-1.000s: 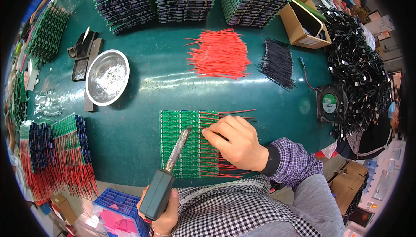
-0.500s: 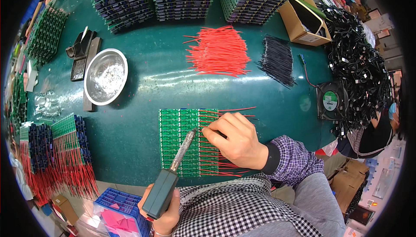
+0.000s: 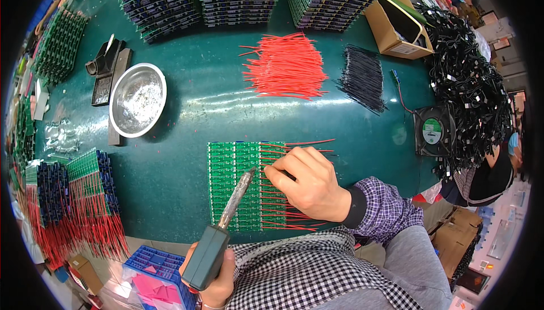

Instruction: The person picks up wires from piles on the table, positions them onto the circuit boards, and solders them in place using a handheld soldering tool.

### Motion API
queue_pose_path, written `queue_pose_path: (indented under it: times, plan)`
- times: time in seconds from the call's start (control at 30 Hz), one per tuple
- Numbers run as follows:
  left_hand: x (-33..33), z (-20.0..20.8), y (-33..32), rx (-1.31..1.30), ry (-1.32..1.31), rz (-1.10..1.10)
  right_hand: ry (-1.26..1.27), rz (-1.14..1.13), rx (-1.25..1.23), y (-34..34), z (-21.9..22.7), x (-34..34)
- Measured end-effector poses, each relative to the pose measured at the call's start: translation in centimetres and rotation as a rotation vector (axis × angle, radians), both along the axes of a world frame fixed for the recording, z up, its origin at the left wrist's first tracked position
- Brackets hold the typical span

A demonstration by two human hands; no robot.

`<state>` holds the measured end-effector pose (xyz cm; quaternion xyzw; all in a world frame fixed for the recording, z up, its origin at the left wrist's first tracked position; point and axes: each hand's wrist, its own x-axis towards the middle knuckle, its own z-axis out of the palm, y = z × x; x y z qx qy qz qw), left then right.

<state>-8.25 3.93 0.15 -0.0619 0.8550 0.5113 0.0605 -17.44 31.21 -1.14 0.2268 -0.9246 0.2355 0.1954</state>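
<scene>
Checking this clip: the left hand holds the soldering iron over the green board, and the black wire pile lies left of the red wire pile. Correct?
Not quite: the black wire pile lies right of the red wire pile, as the head view shows. The left hand does hold the soldering iron over the green board.

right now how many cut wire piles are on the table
2: the red wire pile, upper centre, and the black wire pile to its right. Others may be hidden.

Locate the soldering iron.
In the head view, the soldering iron is left of centre, low down, gripped in the left hand, its tip over the green circuit boards beside the right hand.
</scene>
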Motion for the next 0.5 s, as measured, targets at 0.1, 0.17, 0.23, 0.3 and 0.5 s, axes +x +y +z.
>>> queue_pose_path:
  times: [0.1,0.17,0.23,0.3,0.5]
  plan:
    - [0.1,0.1,-0.1,0.029,-0.020,0.027,-0.020,-0.001,0.004,0.0,0.0,0.1]
    - [0.0,0.5,0.1,0.006,-0.018,0.009,-0.020,-0.001,0.008,0.0,0.0,0.1]
    - [1.1,-0.5,0.2,0.030,-0.005,0.111,-0.034,0.000,0.010,0.0,0.1,0.1]
    - [1.5,-0.7,0.2,0.052,0.006,0.214,-0.011,-0.002,-0.010,0.0,0.0,0.0]
    - [0.5,0.4,-0.2,0.004,-0.032,-0.002,0.054,-0.002,-0.041,-0.1,0.0,0.3]
